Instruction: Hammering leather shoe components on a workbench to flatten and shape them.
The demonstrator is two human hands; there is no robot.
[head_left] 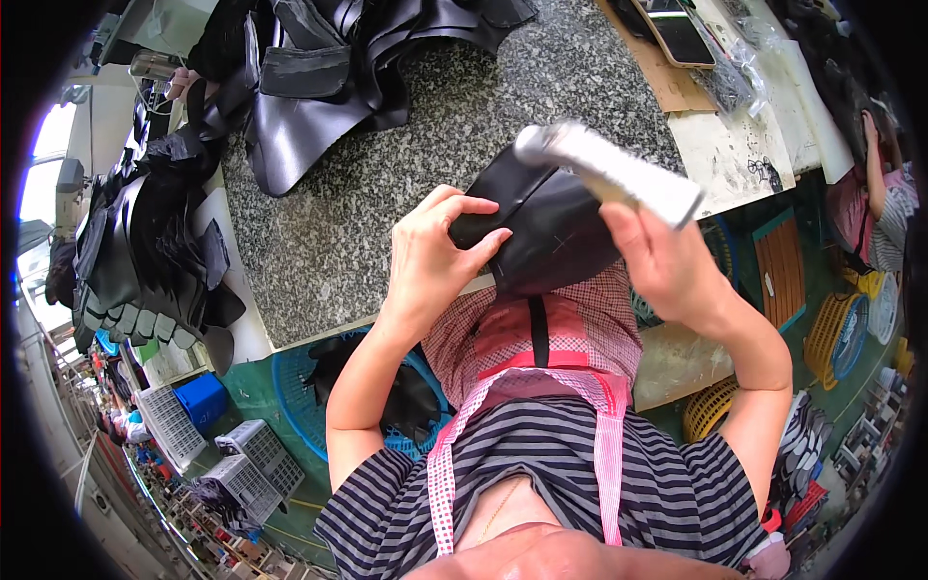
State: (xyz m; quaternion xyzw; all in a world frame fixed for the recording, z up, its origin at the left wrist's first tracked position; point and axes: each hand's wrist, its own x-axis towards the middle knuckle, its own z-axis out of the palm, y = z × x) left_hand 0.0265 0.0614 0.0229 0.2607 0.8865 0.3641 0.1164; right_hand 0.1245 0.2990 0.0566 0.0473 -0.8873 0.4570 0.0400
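Note:
A black leather piece (565, 232) with a seam or fold across it lies at the near edge of the stone-topped table, partly hanging over toward my lap. My left hand (430, 246) holds its left side, with thumb and forefinger pressed on the leather. Above its right part, my right hand (667, 261) is closed round a hammer (619, 169) with a pale, whitish handle. The hammer is smeared by motion, and its rounded end points left over the leather. I cannot tell whether it touches the leather.
Black leather pieces (309, 106) are heaped at the table's far left, with more stacks (145, 242) further left. A phone (681, 39) rests on cardboard (667, 82) at the far right. A blue basket (290, 387) stands below the table's edge, and yellow baskets (826, 333) stand right.

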